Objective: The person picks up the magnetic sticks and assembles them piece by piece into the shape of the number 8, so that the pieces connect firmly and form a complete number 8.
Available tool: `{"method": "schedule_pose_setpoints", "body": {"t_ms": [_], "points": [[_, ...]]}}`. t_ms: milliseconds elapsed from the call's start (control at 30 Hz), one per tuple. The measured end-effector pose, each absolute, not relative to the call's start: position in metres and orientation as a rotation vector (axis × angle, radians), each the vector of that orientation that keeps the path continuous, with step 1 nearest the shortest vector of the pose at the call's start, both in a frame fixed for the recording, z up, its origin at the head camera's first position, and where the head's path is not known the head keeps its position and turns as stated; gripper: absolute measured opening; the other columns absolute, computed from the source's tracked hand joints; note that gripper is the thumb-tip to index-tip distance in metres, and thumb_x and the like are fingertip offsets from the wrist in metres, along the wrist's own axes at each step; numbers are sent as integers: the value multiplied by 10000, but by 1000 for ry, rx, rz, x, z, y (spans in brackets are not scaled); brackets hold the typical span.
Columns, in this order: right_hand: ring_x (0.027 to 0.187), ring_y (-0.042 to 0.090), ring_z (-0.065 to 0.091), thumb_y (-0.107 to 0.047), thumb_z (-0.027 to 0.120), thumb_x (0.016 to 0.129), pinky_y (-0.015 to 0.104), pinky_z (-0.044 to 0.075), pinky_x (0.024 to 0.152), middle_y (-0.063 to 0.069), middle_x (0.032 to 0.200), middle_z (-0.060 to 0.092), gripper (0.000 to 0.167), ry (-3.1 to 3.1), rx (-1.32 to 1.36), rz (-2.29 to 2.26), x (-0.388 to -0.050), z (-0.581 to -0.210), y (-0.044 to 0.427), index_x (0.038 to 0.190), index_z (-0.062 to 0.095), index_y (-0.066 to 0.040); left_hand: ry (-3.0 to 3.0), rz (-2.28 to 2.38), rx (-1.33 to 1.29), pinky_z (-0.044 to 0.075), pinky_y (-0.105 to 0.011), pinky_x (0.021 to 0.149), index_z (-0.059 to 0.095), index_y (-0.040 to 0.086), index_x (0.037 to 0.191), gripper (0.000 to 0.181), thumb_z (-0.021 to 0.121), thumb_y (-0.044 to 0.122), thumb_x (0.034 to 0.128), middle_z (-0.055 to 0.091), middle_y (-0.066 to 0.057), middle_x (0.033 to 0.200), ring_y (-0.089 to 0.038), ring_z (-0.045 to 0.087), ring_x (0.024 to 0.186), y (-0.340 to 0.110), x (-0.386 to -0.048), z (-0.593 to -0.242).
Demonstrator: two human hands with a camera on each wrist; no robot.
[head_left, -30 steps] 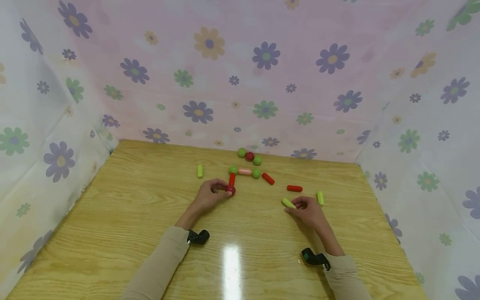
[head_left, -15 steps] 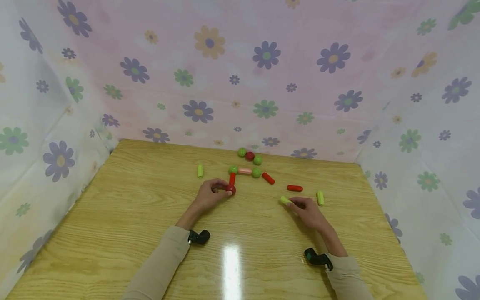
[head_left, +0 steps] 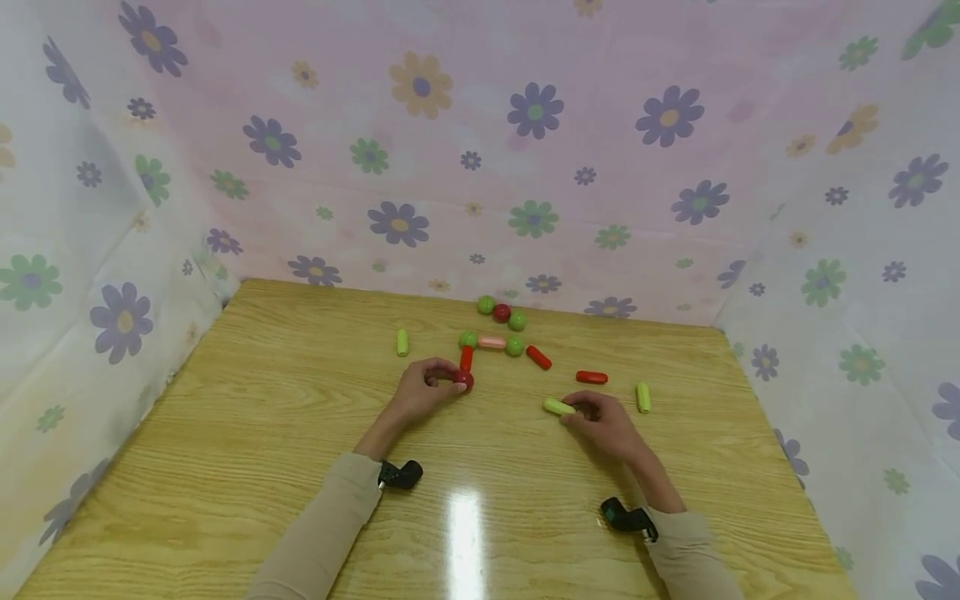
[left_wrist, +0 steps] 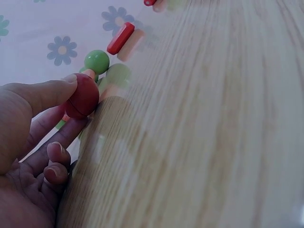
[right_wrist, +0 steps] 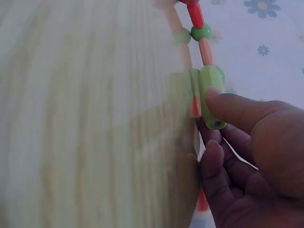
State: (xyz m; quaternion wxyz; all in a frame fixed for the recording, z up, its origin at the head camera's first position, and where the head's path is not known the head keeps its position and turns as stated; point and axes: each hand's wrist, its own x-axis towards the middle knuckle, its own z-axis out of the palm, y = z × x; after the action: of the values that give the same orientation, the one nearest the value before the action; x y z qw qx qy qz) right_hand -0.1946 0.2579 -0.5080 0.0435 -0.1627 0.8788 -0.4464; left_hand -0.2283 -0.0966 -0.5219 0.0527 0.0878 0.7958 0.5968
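Note:
My left hand (head_left: 423,390) pinches a red ball (left_wrist: 84,99) between thumb and fingers, low at the table. Against that ball stands the near end of a red rod (head_left: 467,358). The rod runs back to a green ball (head_left: 468,340), then a pink rod (head_left: 492,342) and another green ball (head_left: 514,346), forming a bent chain. To the right, my right hand (head_left: 606,425) pinches a yellow-green rod (right_wrist: 211,95) near one end. Its free end points left, and a small dark spot shows on its near end in the right wrist view.
Two loose red rods (head_left: 538,357) lie right of the chain. Another yellow-green rod (head_left: 643,397) lies beyond my right hand, and one more (head_left: 402,342) at the left. Behind the chain sit two green balls and a red ball (head_left: 502,313). Flowered cloth (head_left: 450,167) encloses the wooden table.
My right hand has moved a little left with the yellow-green rod, whose free end has shifted left towards the chain. The left hand and the chain keep their place.

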Motion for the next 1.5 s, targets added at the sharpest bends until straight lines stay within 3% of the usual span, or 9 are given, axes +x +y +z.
{"method": "schedule_pose_setpoints", "body": {"t_ms": [500, 767, 1167, 1500], "points": [[671, 93, 490, -132, 783, 905, 247, 428, 620, 27, 863, 663, 189, 2700, -553, -1348, -202, -508, 220, 1078, 747, -66, 2415, 1820, 266, 405, -296, 711, 735, 92, 1095, 241, 809, 200, 893, 745, -76, 1061, -169, 485, 748, -97, -228, -521], [660, 82, 487, -115, 760, 923, 244, 427, 615, 32, 830, 659, 187, 2662, -594, -1395, -208, -510, 205, 1101, 748, -60, 2415, 1815, 268, 385, -292, 691, 732, 94, 1105, 243, 804, 193, 895, 746, -79, 1076, -163, 464, 728, -97, -228, -520], [748, 109, 585, -94, 732, 942, 247, 492, 686, 77, 983, 735, 193, 2619, -570, -1406, -213, -505, 178, 1130, 755, -55, 2421, 1816, 272, 373, -278, 655, 731, 79, 1103, 233, 795, 170, 898, 748, -88, 1077, -148, 449, 695, -96, -227, -518], [760, 124, 604, -84, 763, 914, 250, 502, 699, 96, 975, 740, 190, 2632, -562, -1460, -220, -506, 157, 1098, 760, -40, 2426, 1812, 262, 373, -265, 658, 738, 95, 1096, 229, 802, 182, 895, 751, -80, 1072, -142, 456, 707, -97, -227, -520]]}}
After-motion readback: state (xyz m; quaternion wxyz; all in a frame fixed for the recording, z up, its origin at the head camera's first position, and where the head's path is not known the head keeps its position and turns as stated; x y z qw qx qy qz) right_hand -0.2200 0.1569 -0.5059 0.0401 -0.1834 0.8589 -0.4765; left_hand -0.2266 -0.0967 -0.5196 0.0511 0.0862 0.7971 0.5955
